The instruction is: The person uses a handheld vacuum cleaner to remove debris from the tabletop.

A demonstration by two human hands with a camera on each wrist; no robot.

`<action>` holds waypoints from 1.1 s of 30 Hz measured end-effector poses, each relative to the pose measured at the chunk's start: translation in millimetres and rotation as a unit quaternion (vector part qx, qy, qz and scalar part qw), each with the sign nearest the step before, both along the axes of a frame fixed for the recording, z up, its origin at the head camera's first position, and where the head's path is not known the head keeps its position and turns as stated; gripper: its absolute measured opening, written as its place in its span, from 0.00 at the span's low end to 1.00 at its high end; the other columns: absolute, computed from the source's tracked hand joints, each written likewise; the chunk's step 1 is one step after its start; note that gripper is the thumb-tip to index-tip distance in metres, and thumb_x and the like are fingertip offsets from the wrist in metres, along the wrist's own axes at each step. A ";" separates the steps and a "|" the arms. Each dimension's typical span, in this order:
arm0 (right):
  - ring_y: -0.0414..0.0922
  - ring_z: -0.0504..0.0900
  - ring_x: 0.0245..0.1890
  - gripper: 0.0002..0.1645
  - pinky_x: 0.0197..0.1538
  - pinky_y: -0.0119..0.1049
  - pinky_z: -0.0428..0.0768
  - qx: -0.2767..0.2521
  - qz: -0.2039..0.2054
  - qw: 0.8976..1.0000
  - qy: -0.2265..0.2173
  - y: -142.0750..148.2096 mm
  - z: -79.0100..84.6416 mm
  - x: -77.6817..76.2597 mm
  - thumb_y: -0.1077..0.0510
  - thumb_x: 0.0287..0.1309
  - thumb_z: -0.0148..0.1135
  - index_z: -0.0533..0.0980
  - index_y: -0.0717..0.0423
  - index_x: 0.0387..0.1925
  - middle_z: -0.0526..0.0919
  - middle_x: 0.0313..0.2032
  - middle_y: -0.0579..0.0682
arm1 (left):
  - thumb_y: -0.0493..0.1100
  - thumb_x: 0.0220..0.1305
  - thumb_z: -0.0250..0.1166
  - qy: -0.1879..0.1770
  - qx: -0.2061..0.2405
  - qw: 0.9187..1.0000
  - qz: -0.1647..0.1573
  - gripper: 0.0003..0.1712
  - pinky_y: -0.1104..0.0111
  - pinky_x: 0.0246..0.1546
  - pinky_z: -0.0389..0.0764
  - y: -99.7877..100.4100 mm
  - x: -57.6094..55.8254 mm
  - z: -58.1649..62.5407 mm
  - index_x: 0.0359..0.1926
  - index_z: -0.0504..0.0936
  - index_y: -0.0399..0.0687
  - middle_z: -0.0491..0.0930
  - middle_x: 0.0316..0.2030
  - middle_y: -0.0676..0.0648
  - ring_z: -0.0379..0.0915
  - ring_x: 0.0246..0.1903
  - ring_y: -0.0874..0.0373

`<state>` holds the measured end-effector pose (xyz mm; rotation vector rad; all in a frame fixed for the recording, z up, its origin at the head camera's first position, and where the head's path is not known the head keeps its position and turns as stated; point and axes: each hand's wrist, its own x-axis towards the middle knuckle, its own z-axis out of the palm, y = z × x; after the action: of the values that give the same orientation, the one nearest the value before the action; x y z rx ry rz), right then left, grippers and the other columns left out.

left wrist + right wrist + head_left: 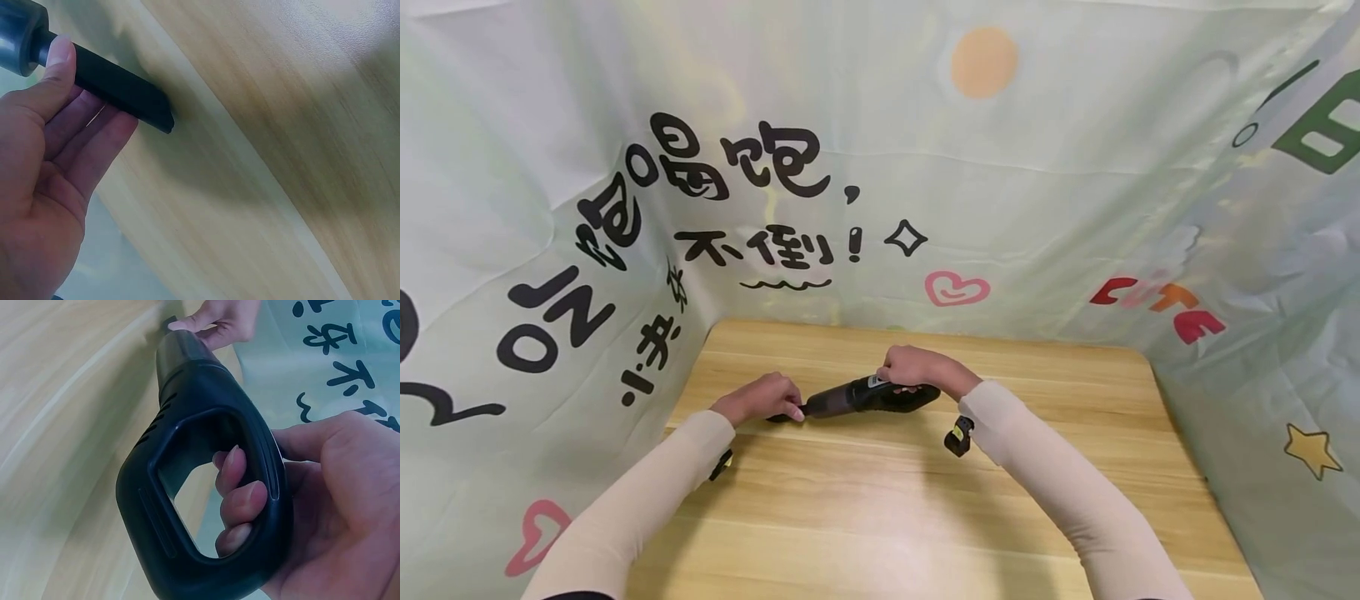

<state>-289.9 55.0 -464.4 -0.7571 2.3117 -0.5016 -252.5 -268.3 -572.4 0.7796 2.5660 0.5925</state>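
Observation:
A black handheld vacuum cleaner [895, 398] with a smoky clear front is held over the far half of the table. My right hand [917, 369] grips its loop handle, fingers curled through the opening in the right wrist view. At the front end, a flat black crevice nozzle [119, 84] sticks out from the vacuum. My left hand [769, 397] pinches that nozzle close to the vacuum's mouth, thumb on one side and fingers on the other. The nozzle's slanted tip points away past the fingers, toward the left in the head view.
The wooden table [865, 508] is enclosed by pale printed cloth [1037, 208] at the back and both sides. The cloth meets the table's back edge just behind the hands. A small black device [958, 437] is strapped at the right wrist.

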 end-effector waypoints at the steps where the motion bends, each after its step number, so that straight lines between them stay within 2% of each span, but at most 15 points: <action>1: 0.39 0.65 0.12 0.28 0.24 0.31 0.69 -0.001 -0.001 1.000 0.001 0.6 0.0 -0.3 0.54 0.81 0.47 0.85 0.56 0.26 0.78 0.17 0.47 | 0.50 0.64 0.74 -0.001 0.002 1.000 -0.001 0.09 0.72 0.33 0.76 0.7 -0.5 -0.1 0.35 0.91 0.51 0.87 0.29 0.57 0.71 0.25 0.68; 5: 0.40 0.66 0.12 0.27 0.23 0.31 0.69 -0.001 -0.006 1.000 -0.001 3.8 0.0 -0.7 0.53 0.81 0.47 0.85 0.56 0.28 0.78 0.17 0.47 | 0.51 0.65 0.73 -0.001 0.003 1.000 -0.002 0.10 0.72 0.34 0.78 3.7 -1.8 -0.6 0.36 0.92 0.50 0.88 0.30 0.56 0.72 0.26 0.69; 12: 0.41 0.68 0.15 0.22 0.24 0.31 0.70 -0.005 -0.023 1.000 -0.012 12.8 -2.5 3.0 0.50 0.81 0.48 0.85 0.55 0.38 0.81 0.21 0.49 | 0.51 0.64 0.74 0.007 -0.010 1.000 -0.005 0.10 0.71 0.34 0.78 8.7 -5.0 1.1 0.35 0.92 0.50 0.88 0.30 0.56 0.73 0.27 0.68; 16: 0.41 0.73 0.22 0.20 0.30 0.33 0.73 -0.016 -0.022 1.000 -0.003 20.6 -5.1 6.8 0.45 0.73 0.61 0.85 0.58 0.46 0.85 0.30 0.50 | 0.50 0.65 0.73 0.013 -0.024 1.000 -0.004 0.09 0.71 0.34 0.76 11.3 -4.6 6.3 0.35 0.91 0.49 0.87 0.30 0.55 0.72 0.27 0.67; 20: 0.41 0.79 0.36 0.26 0.42 0.35 0.78 -0.039 -0.020 0.998 0.044 31.0 -11.1 10.7 0.47 0.62 0.74 0.80 0.60 0.54 0.86 0.42 0.52 | 0.48 0.67 0.72 0.030 -0.032 0.999 0.000 0.09 0.72 0.31 0.74 13.3 -3.4 13.5 0.34 0.91 0.49 0.84 0.27 0.56 0.69 0.24 0.66; 22: 0.43 0.80 0.40 0.27 0.46 0.37 0.80 -0.054 -0.025 0.995 0.077 37.4 -14.1 13.2 0.51 0.61 0.76 0.77 0.59 0.56 0.85 0.46 0.53 | 0.48 0.68 0.71 0.046 -0.034 0.998 0.003 0.10 0.72 0.29 0.71 15.2 -2.9 17.1 0.32 0.89 0.49 0.81 0.25 0.56 0.67 0.23 0.66; 25: 0.44 0.82 0.42 0.24 0.46 0.40 0.81 -0.058 -0.036 0.989 0.131 48.0 -16.4 19.0 0.54 0.63 0.74 0.77 0.59 0.56 0.85 0.48 0.55 | 0.50 0.69 0.69 0.078 -0.035 0.996 0.012 0.12 0.70 0.29 0.69 19.8 -2.7 20.8 0.32 0.87 0.48 0.79 0.24 0.55 0.65 0.23 0.65; 30: 0.48 0.85 0.44 0.19 0.45 0.43 0.84 -0.017 -0.024 0.977 0.213 67.3 -20.5 27.7 0.57 0.69 0.68 0.80 0.63 0.57 0.86 0.50 0.58 | 0.51 0.72 0.66 0.121 -0.028 0.991 0.039 0.12 0.63 0.38 0.78 31.5 -1.4 23.7 0.42 0.89 0.49 0.88 0.36 0.53 0.77 0.32 0.64; 33: 0.49 0.84 0.42 0.19 0.43 0.43 0.83 -0.007 -0.023 0.970 0.241 78.6 -26.2 30.6 0.58 0.70 0.66 0.80 0.65 0.57 0.85 0.48 0.59 | 0.51 0.74 0.64 0.123 -0.005 0.991 0.061 0.13 0.58 0.46 0.82 37.6 0.2 23.0 0.47 0.89 0.49 0.89 0.43 0.51 0.82 0.41 0.59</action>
<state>-259.3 133.5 -490.5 -0.9140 2.7810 -0.3822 -252.2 -230.7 -549.4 0.7376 2.8556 0.5504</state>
